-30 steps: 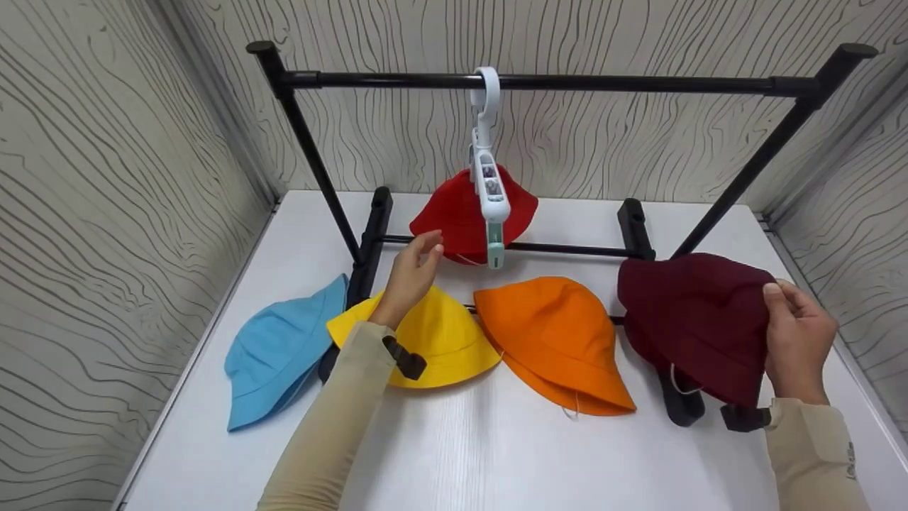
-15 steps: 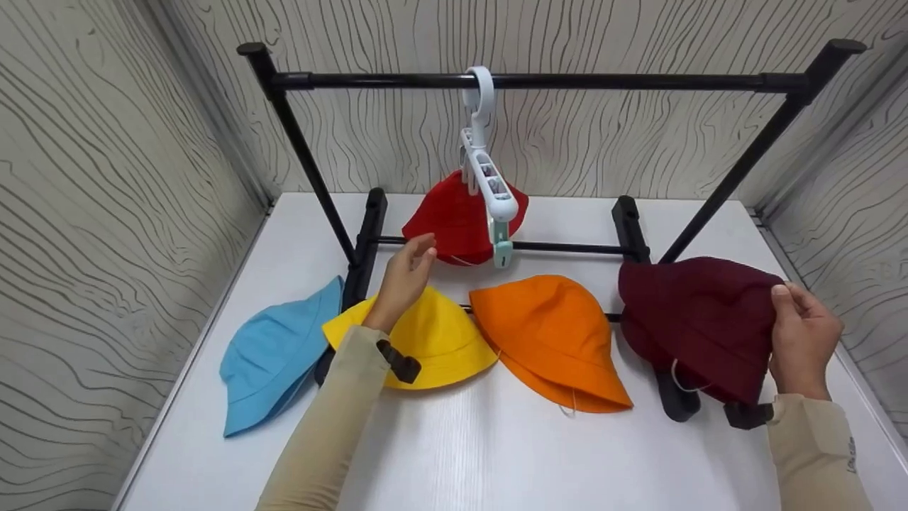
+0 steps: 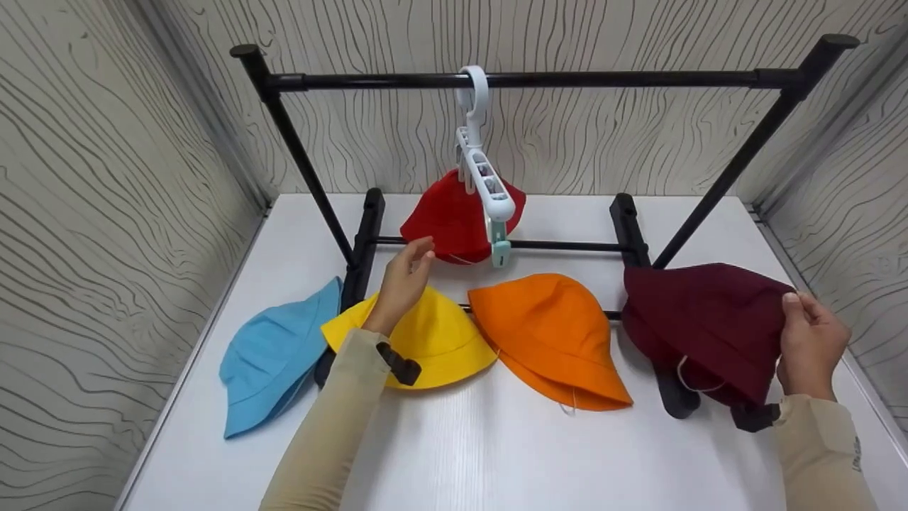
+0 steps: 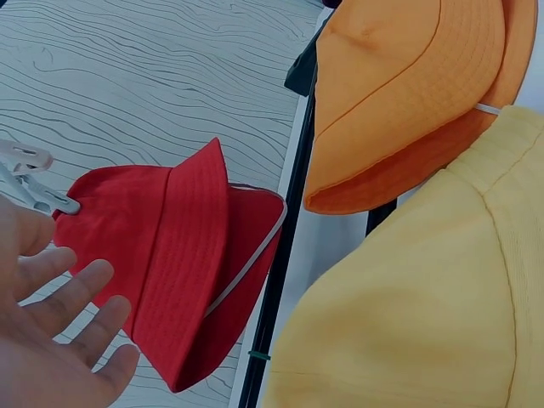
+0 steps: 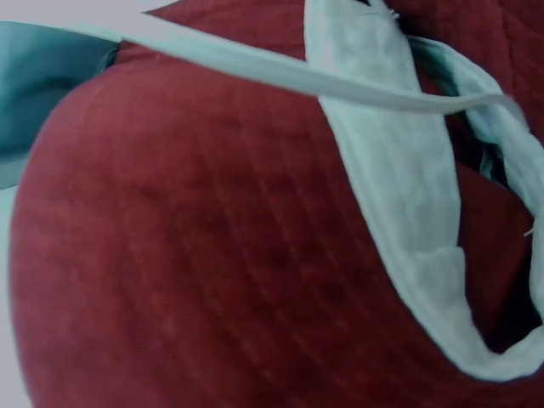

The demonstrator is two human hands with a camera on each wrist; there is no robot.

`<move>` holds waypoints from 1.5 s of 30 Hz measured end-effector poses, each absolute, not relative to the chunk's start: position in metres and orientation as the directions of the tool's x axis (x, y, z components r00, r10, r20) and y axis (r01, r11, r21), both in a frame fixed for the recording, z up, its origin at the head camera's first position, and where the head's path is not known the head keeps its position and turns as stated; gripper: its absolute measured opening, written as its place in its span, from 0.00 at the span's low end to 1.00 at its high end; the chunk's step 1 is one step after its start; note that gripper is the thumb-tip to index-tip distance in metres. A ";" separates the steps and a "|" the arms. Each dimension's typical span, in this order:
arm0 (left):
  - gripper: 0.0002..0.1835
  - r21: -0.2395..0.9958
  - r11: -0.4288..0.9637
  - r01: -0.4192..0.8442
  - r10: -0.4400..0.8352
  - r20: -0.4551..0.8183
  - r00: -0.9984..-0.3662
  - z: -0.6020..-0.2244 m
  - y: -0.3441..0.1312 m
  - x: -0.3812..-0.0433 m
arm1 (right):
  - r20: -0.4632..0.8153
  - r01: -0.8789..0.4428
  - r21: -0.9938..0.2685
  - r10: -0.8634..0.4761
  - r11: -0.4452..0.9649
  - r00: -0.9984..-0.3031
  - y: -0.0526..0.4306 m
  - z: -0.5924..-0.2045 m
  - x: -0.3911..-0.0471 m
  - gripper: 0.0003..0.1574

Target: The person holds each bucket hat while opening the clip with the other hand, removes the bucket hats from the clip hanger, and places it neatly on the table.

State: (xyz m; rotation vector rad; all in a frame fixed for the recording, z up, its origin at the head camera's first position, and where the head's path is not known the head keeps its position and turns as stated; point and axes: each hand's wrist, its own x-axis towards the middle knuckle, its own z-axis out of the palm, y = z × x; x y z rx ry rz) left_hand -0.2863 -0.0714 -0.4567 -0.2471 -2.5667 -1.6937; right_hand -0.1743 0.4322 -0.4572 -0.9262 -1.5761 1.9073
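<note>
My right hand (image 3: 813,343) pinches the crown of a maroon bucket hat (image 3: 709,319) at the right. In the right wrist view the hat's brim (image 5: 195,238), pale inner band and elastic cord fill the picture. Above a yellow bucket hat (image 3: 447,344), my left hand (image 3: 402,284) is raised with relaxed fingers and holds nothing. Just beyond its fingertips hangs a red bucket hat (image 3: 443,213). The left wrist view has a clip (image 4: 58,197) on the red hat's crown. That clip belongs to a white hanger (image 3: 486,177) with a pale green front clip.
The hanger's hook sits on the top bar (image 3: 603,79) of a black rack. Along the rack's front on the white table (image 3: 482,461) lie a light blue bucket hat (image 3: 280,355) and an orange bucket hat (image 3: 550,341). Patterned walls (image 3: 92,248) enclose the table.
My right hand and the maroon hat have moved slightly right and down. The hanger's front end has swung a little to the right. My left hand has barely moved.
</note>
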 end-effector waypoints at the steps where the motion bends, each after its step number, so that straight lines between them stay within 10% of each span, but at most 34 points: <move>1: 0.19 0.909 0.384 0.165 0.102 0.135 -0.986 -0.457 -0.071 -0.286 | -0.196 0.055 -0.976 0.737 -0.212 -0.647 0.434 -0.458 -0.174 0.06; 33: 0.20 0.920 0.379 0.103 0.096 0.072 -0.993 -0.467 -0.077 -0.282 | -0.278 0.237 -0.958 0.712 -0.159 -0.644 0.469 -0.512 -0.160 0.04; 38: 0.21 0.913 0.393 0.111 0.092 0.081 -0.992 -0.469 -0.078 -0.282 | -0.305 0.265 -0.949 0.691 -0.168 -0.655 0.471 -0.517 -0.156 0.30; 45: 0.21 0.910 0.400 0.110 0.087 0.081 -0.993 -0.472 -0.079 -0.282 | -0.368 0.281 -0.930 0.625 -0.238 -0.688 0.477 -0.527 -0.149 0.40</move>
